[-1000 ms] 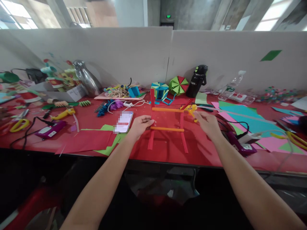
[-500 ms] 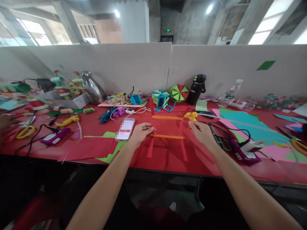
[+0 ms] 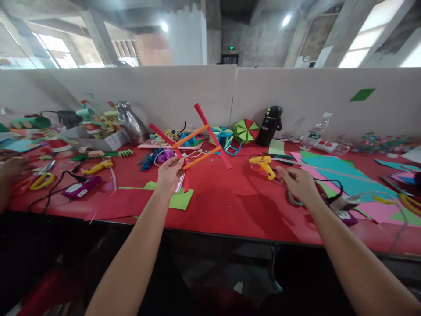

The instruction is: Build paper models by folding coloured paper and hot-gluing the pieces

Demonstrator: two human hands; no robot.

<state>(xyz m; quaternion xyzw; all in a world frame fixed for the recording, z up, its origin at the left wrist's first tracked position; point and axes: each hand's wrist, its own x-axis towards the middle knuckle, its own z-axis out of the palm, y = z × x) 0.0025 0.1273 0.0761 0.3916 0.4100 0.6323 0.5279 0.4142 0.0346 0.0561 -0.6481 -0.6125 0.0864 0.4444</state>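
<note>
One open lattice of red and orange paper strips (image 3: 191, 135) is seen left of centre, its red strips slanted from upper left to lower right. Its lower-left side is pinched between the thumb and fingers of the left hand (image 3: 169, 174), so the lattice is much nearer that hand. The right hand (image 3: 300, 181) is placed well apart, right of centre, with fingers curled and nearly closed; whether anything is gripped cannot be told. Just beside its fingertips, toward the lattice, a yellow glue gun (image 3: 264, 163) is seen.

left hand (image 3: 170, 174) raised with fingers pinched, right hand (image 3: 297, 182) lower, 2 forearms reaching forward
</note>
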